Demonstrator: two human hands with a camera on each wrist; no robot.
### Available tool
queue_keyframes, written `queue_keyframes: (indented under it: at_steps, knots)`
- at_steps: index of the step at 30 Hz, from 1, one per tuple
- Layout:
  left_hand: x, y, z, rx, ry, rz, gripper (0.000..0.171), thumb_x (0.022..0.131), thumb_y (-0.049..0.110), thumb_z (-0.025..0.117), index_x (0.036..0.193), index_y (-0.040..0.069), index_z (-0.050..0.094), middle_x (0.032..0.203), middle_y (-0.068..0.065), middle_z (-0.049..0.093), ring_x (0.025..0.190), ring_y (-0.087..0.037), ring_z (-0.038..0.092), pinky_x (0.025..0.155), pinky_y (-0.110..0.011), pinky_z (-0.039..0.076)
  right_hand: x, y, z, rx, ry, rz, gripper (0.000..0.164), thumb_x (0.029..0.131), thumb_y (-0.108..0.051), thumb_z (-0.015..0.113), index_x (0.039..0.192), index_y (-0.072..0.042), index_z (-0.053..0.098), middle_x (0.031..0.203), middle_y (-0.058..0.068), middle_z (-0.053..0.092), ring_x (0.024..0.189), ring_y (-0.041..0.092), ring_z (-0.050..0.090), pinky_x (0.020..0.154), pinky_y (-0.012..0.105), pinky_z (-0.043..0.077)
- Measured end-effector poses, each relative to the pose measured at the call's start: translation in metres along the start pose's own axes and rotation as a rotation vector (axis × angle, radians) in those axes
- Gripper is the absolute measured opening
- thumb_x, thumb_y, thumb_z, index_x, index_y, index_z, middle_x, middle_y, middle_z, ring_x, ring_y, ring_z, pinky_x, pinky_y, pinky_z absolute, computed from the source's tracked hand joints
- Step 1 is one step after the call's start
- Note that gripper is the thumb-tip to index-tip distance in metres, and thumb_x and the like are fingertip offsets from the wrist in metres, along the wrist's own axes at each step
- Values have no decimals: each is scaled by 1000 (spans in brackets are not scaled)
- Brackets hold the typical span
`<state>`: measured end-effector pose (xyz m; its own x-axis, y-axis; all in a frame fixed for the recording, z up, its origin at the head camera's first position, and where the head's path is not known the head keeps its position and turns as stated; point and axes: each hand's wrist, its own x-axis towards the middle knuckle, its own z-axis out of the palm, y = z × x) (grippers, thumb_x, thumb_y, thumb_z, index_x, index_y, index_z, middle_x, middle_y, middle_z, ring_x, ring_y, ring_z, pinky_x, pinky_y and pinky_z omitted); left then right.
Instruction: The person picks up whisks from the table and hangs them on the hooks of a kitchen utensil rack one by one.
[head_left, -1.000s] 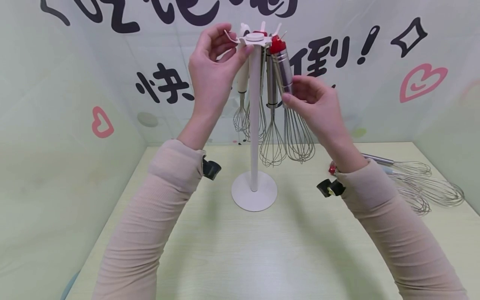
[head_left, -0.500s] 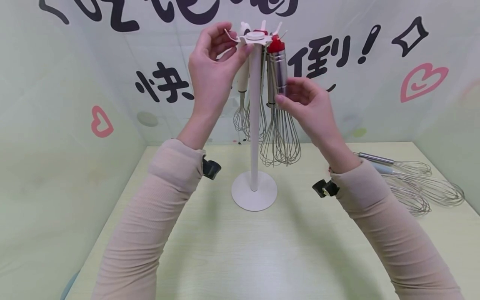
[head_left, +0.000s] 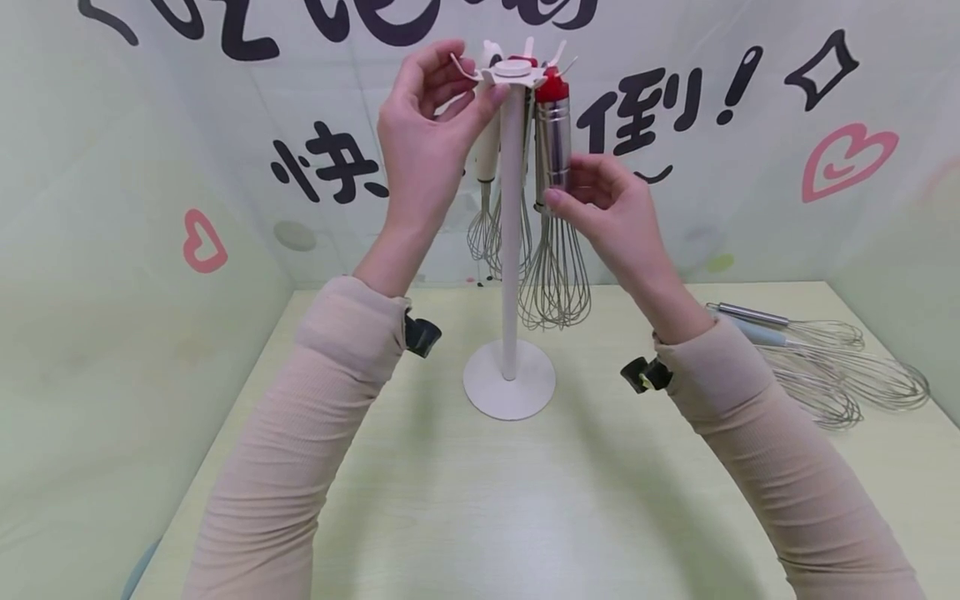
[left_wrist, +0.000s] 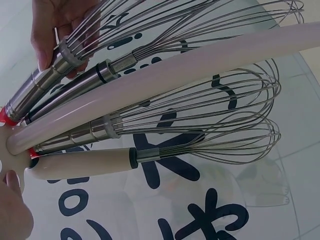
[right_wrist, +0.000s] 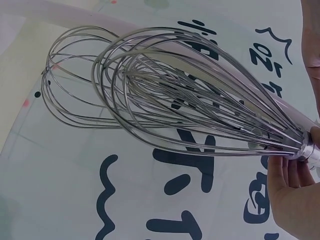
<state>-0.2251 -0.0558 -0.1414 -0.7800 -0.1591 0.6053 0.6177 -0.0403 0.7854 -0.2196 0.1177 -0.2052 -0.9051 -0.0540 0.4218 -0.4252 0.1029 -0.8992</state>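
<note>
A white rack (head_left: 509, 242) with a round base and upturned hooks on top stands upright on the table. At its top, my left hand (head_left: 425, 133) pinches the hooked plate between thumb and fingers. My right hand (head_left: 611, 212) grips the lower handle of a steel whisk with a red top (head_left: 555, 137); that red end is at a hook on the right side. The left wrist view shows several whisks along the pole: a cream-handled whisk (left_wrist: 82, 164), another steel whisk (left_wrist: 75, 137), and one with black bands (left_wrist: 80, 89). The held whisk's wires (right_wrist: 200, 100) overlap a neighbour's.
Several more whisks (head_left: 825, 358), one with a light blue handle (head_left: 757, 332), lie at the table's right side beyond my right forearm. A printed cloth backdrop (head_left: 330, 242) with black lettering hangs behind the rack. The pale table (head_left: 480, 500) spreads in front of it.
My right hand has moved left with the red-topped whisk, whose handle swung from slanted to nearly upright, its wires now overlapping the neighbouring whisk. My left hand stays at the rack's top.
</note>
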Motion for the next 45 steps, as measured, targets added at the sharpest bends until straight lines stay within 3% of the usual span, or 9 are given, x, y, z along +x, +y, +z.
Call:
queue_keyframes:
  at_steps: [22,31,39,45]
  knots:
    - [0,2,0,-26,-30,-22,50,80,-1,73,125,-6,52,102,-2,59,102,-17,61,98,-16,52,-2,6,-3,-28,-24,17,38,86,-7,68,123,-3,59,102,-6,67,93,6,62,87,15,52]
    - [4,-3,-2,-22,-22,-31,52,79,0,75,126,-4,53,106,-7,61,103,-17,62,97,-16,52,-3,8,-9,-32,-37,20,34,88,-9,67,121,-4,60,101,-7,66,93,7,62,84,12,53]
    - [5,-3,-3,-11,-22,-39,54,78,1,76,126,-3,53,107,-7,62,104,-17,62,97,-15,52,-5,7,-23,-49,-26,20,32,90,-9,64,121,-1,60,97,-11,65,91,4,61,82,9,53]
    - [6,-3,-3,-2,-23,-32,53,78,1,76,126,-3,53,106,-6,61,103,-17,62,97,-16,52,-10,11,-45,-113,-19,40,29,90,-15,65,118,-6,62,99,-13,65,93,2,60,82,7,52]
